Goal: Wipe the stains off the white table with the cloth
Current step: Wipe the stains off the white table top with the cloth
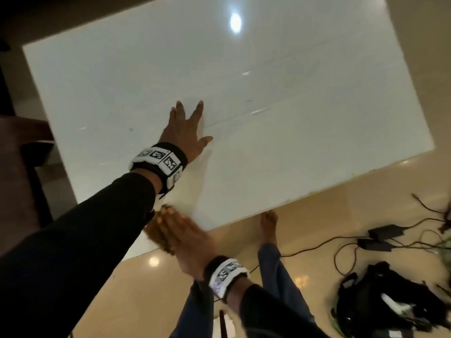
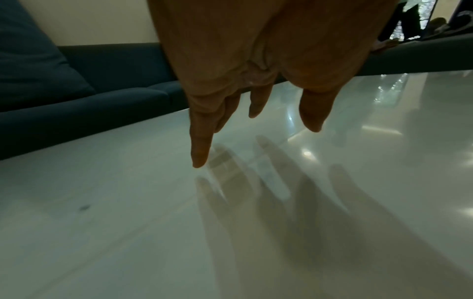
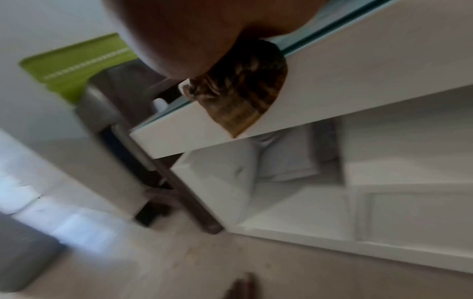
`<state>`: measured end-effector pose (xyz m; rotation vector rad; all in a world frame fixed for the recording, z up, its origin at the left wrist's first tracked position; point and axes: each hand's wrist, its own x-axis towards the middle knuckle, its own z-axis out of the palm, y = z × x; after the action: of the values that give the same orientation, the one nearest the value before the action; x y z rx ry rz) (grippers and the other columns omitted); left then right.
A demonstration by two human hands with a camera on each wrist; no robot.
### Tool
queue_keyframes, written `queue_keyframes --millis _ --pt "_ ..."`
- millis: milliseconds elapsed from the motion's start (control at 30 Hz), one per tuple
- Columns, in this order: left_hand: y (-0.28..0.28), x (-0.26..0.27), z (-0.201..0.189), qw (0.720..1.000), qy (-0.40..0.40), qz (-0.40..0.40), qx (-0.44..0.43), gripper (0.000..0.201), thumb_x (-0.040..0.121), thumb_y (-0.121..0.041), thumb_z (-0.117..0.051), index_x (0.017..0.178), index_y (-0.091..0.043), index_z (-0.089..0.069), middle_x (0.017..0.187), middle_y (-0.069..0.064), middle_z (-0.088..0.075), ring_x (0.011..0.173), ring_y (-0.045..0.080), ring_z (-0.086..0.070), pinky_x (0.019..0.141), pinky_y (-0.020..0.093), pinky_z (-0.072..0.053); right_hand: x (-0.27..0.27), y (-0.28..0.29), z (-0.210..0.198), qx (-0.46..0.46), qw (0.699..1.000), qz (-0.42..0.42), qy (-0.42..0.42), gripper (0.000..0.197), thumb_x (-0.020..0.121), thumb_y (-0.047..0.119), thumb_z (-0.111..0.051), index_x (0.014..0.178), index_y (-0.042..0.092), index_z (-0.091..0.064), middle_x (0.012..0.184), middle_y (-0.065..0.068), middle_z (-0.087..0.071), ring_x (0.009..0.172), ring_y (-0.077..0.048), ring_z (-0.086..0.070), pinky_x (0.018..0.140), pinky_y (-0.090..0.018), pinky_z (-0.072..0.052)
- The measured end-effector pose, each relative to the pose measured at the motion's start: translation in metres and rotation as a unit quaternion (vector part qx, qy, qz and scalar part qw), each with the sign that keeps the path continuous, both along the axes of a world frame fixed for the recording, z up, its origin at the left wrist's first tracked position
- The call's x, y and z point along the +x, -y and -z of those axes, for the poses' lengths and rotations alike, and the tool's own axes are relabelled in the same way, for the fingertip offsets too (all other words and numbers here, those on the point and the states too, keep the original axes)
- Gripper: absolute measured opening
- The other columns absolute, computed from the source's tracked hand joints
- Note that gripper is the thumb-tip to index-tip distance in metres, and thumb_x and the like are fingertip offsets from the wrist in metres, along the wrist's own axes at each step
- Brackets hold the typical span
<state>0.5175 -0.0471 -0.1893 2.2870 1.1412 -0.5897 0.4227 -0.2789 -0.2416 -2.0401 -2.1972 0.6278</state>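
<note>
Overhead lamp glaring off the glossy white tabletop [image 1: 280,69] near its far edge; hand shadows falling soft; right wrist view blurring heavily.

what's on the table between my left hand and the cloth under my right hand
Only the left forearm in its black sleeve and the wrist band cross that stretch of white table; no loose object shows in the head view. The cloth sits at the near edge.

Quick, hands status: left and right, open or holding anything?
Left hand: open, fingers spread flat on the white table.
Right hand: open, straight fingers pressing the cloth at the table's near edge.
</note>
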Motion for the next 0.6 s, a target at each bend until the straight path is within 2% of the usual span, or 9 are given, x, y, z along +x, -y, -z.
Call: queue_keyframes --millis 67,167,233,300,400,500,533,567,600 --pt "0.006 0.017 0.003 1.000 -0.007 0.011 -0.007 0.098 0.093 -0.059 -0.060 0.162 -0.035 0.006 0.169 0.020 0.011 0.157 0.037 0.006 0.123 0.057 -0.024 0.079 0.032 -0.003 -0.017 0.994 0.100 -0.027 0.097 0.094 0.015 -0.051 0.167 0.021 0.011 0.175 -0.012 -0.005 0.163 -0.030 -0.004 0.134 -0.046 -0.006" --pt "0.021 0.045 0.010 0.999 -0.041 -0.008 -0.029 0.119 0.078 -0.070 -0.070 0.160 -0.039 0.010 0.167 0.022 0.018 0.155 0.041 0.013 0.118 0.068 -0.020 0.223 0.095 -0.004 -0.015 0.966 0.250 0.060 0.095 0.088 0.014 -0.057 0.167 0.004 -0.006 0.171 -0.026 -0.017 0.159 -0.043 -0.020 0.132 -0.051 -0.014" --pt "0.026 0.063 0.013 0.997 -0.080 -0.011 -0.020 0.132 0.069 -0.072 -0.077 0.161 -0.036 0.011 0.164 0.028 0.019 0.153 0.047 0.015 0.115 0.072 -0.020 0.312 0.131 -0.002 -0.065 0.915 0.389 0.086 0.083 0.089 0.012 -0.053 0.162 -0.008 -0.018 0.167 -0.035 -0.022 0.155 -0.049 -0.026 0.128 -0.056 -0.026" --pt "0.027 0.072 0.015 0.995 -0.100 -0.022 -0.013 0.140 0.063 -0.070 -0.082 0.161 -0.033 0.010 0.163 0.033 0.016 0.152 0.051 0.012 0.115 0.073 -0.021 0.384 0.156 -0.002 -0.094 0.846 0.520 0.068 0.076 0.098 0.012 -0.051 0.161 -0.011 -0.015 0.166 -0.037 -0.020 0.155 -0.051 -0.024 0.128 -0.058 -0.026" --pt "0.026 0.076 0.013 0.993 -0.113 -0.026 -0.007 0.141 0.061 -0.069 -0.084 0.162 -0.033 0.009 0.162 0.035 0.014 0.152 0.052 0.011 0.115 0.073 -0.022 0.438 0.158 0.003 -0.074 0.771 0.632 0.027 0.079 0.105 0.036 -0.036 0.163 -0.008 -0.007 0.171 -0.032 -0.007 0.160 -0.047 -0.008 0.133 -0.051 -0.008" --pt "0.025 0.079 0.011 0.991 -0.128 -0.035 -0.016 0.142 0.061 -0.067 -0.085 0.161 -0.033 0.009 0.162 0.035 0.016 0.152 0.050 0.013 0.117 0.071 -0.021 0.433 0.117 0.013 -0.045 0.720 0.692 0.026 0.097 0.099 0.059 -0.030 0.162 -0.010 -0.005 0.170 -0.035 -0.002 0.160 -0.050 -0.003 0.132 -0.054 -0.005" --pt "0.024 0.083 0.010 0.991 -0.130 -0.036 -0.016 0.143 0.060 -0.067 -0.086 0.161 -0.032 0.009 0.162 0.035 0.016 0.152 0.050 0.013 0.117 0.070 -0.021 0.426 0.094 0.013 -0.029 0.723 0.690 0.030 0.095 0.099 0.056 -0.034 0.162 -0.010 -0.006 0.169 -0.037 -0.005 0.159 -0.053 -0.006 0.131 -0.058 -0.007" --pt "0.025 0.083 0.010 0.990 -0.135 -0.037 -0.014 0.143 0.060 -0.067 -0.086 0.162 -0.032 0.009 0.162 0.035 0.015 0.152 0.050 0.012 0.118 0.069 -0.022 0.411 0.072 0.011 -0.009 0.749 0.661 0.031 0.089 0.101 0.048 -0.039 0.162 -0.009 -0.008 0.169 -0.037 -0.008 0.158 -0.055 -0.009 0.131 -0.060 -0.008" --pt "0.025 0.084 0.010 0.990 -0.138 -0.036 -0.010 0.143 0.060 -0.067 -0.086 0.162 -0.032 0.009 0.162 0.036 0.014 0.152 0.051 0.011 0.118 0.068 -0.024 0.393 0.050 0.009 0.014 0.798 0.601 0.026 0.080 0.103 0.039 -0.043 0.164 -0.003 -0.011 0.171 -0.033 -0.008 0.159 -0.052 -0.008 0.131 -0.059 -0.008"
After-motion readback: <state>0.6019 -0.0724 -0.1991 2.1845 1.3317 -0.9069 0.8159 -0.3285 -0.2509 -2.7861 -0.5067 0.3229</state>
